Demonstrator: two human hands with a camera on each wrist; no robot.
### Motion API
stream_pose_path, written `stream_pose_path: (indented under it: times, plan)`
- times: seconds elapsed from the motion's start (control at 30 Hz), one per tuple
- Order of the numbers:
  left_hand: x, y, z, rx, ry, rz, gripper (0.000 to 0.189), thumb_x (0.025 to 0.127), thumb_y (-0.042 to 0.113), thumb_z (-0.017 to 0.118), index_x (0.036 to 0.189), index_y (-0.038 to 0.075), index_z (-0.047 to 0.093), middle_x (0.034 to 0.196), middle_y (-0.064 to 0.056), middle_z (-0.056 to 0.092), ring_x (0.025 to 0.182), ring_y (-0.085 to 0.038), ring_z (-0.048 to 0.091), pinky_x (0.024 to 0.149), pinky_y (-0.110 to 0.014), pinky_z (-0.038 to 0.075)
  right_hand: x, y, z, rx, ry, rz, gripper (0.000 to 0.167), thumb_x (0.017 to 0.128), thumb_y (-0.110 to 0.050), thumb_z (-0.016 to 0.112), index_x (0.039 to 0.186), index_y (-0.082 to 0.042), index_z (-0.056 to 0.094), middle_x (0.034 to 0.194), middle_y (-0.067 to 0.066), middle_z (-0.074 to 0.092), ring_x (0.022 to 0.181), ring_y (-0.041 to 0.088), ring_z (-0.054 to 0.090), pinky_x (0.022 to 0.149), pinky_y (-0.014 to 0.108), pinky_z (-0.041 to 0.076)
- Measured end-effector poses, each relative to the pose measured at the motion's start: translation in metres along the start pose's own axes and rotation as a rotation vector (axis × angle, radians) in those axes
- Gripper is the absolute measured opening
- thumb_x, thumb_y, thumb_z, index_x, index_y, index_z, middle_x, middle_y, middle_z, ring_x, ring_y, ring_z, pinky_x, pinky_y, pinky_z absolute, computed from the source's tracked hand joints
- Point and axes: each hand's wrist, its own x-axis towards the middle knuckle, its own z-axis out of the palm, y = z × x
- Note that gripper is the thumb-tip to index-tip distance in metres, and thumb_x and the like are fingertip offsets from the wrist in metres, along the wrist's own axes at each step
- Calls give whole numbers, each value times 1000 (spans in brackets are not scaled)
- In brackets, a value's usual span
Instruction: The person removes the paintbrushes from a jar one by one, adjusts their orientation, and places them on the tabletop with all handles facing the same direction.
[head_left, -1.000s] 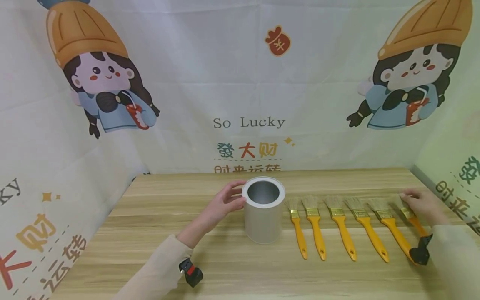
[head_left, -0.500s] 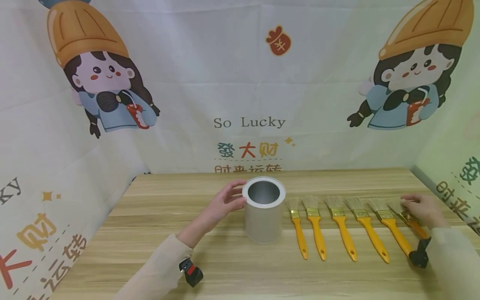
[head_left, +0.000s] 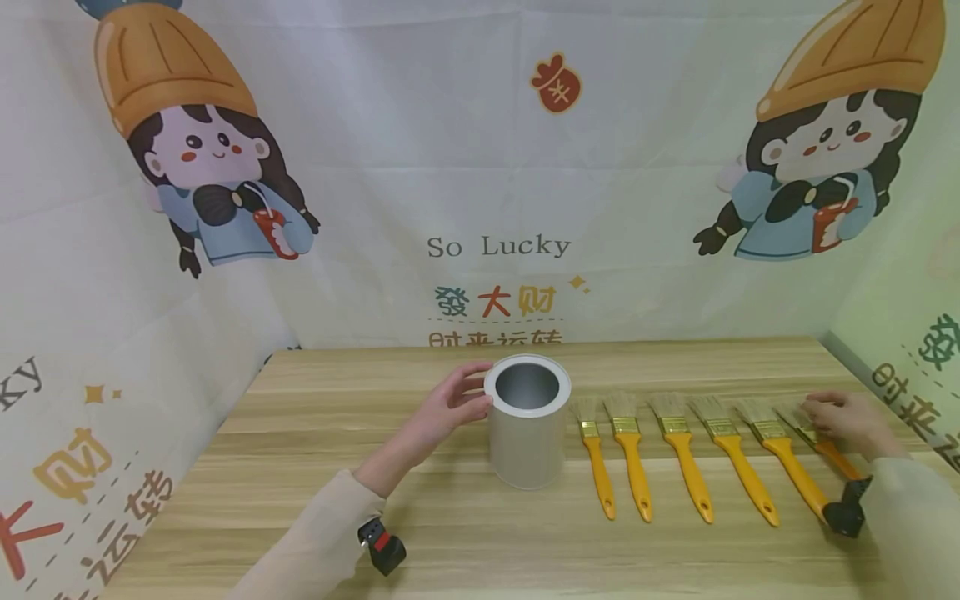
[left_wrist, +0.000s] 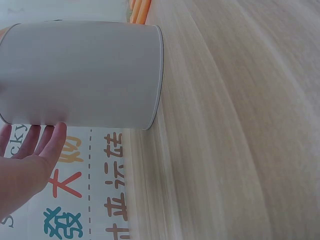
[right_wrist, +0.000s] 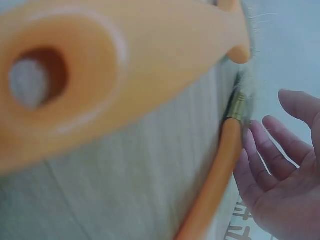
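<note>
On the wooden table stands a pale grey can (head_left: 527, 454) with a white rim and an open top. My left hand (head_left: 450, 400) rests its fingertips against the can's left side, just below the rim. In the left wrist view the fingers (left_wrist: 56, 142) touch the can wall without wrapping it. My right hand (head_left: 847, 419) is at the rightmost paintbrush (head_left: 834, 460), by its metal band. In the right wrist view its fingers are loosely extended beside that brush (right_wrist: 216, 172), thumb apart. The right hand hides part of this brush in the head view.
Several more yellow-handled paintbrushes (head_left: 688, 471) lie in a row right of the can, bristles pointing away. One handle (right_wrist: 165, 65) looms close and blurred in the right wrist view. A printed cloth (head_left: 360, 167) hangs behind the table (head_left: 300, 433) and along both sides.
My right hand has shifted slightly to the right off the bristles of the rightmost paintbrush, whose metal band now looks narrower, as if tipped. My left hand and the can have stayed put.
</note>
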Motion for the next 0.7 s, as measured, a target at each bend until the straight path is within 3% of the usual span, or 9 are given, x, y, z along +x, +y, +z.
stream_pose_path:
  times: [0.17,0.27,0.47,0.7]
  plan:
    - [1,-3,-1,-8,-1,11,50,87,12,57,131,8,34,129,-19,37,116,-31,39,90,-46,37,2,4,-7,8,-10,-15,58,93,-27,39,118,25,28,101,37,48,80,28,57,65,36,50]
    - [1,-3,-1,-9,-1,25,52,86,13,58,131,7,34,129,-19,37,116,-32,39,90,-47,37,19,25,-9,-36,48,-30,67,92,-38,38,122,20,29,111,38,43,84,32,56,64,34,49]
    - [1,-6,-3,1,1,21,52,86,13,58,132,6,33,129,-19,37,117,-31,39,90,-45,38,55,65,-13,-24,103,-77,74,90,-49,36,132,11,25,121,34,37,102,43,42,75,48,43]
    - [-1,-5,-3,22,3,19,49,88,10,55,132,8,34,130,-18,36,117,-31,39,89,-41,40,73,73,-17,-47,137,-137,68,88,-51,37,134,-1,31,124,23,40,103,35,45,76,46,45]
